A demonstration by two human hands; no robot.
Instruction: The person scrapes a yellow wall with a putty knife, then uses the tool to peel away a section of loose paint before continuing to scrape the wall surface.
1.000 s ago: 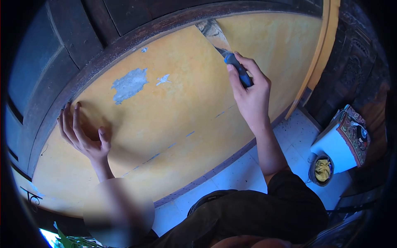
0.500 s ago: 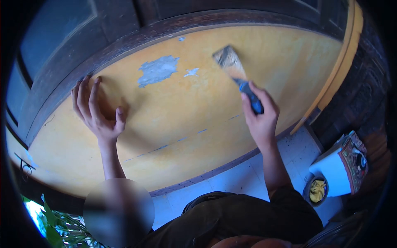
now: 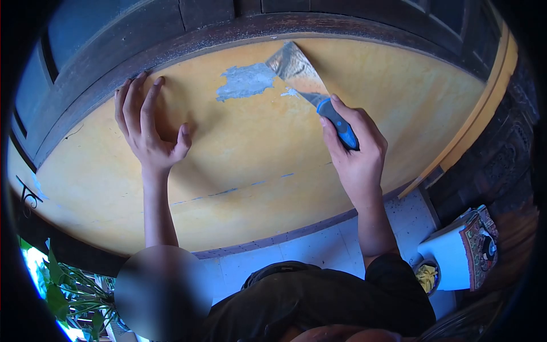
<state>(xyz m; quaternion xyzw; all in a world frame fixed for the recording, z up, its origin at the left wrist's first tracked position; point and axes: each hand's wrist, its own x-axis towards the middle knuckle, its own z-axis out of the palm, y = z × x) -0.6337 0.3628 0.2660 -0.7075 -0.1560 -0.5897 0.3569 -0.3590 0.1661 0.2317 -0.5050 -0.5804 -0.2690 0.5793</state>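
A putty knife (image 3: 296, 69) with a blue and black handle is gripped in my right hand (image 3: 358, 151). Its wide metal blade lies over the yellow wall (image 3: 239, 154), at the right edge of a bare grey patch (image 3: 246, 81) of missing paint. A smaller chipped spot (image 3: 289, 92) shows beside the blade. My left hand (image 3: 151, 122) has its fingers spread, the tips at the upper part of the wall just under the dark wooden frame (image 3: 171, 44). A blurred disc hides part of my left forearm.
Below the wall runs a pale tiled floor (image 3: 319, 246). At the lower right stand a white box-like stand (image 3: 447, 256) with a patterned cloth and a bin (image 3: 436, 275) holding something yellow. A leafy plant (image 3: 62, 290) is at the lower left.
The putty knife's blade has moved left and up relative to the wall, from plain yellow paint to the grey patch's right edge. The whole view has shifted slightly; my left hand stays spread.
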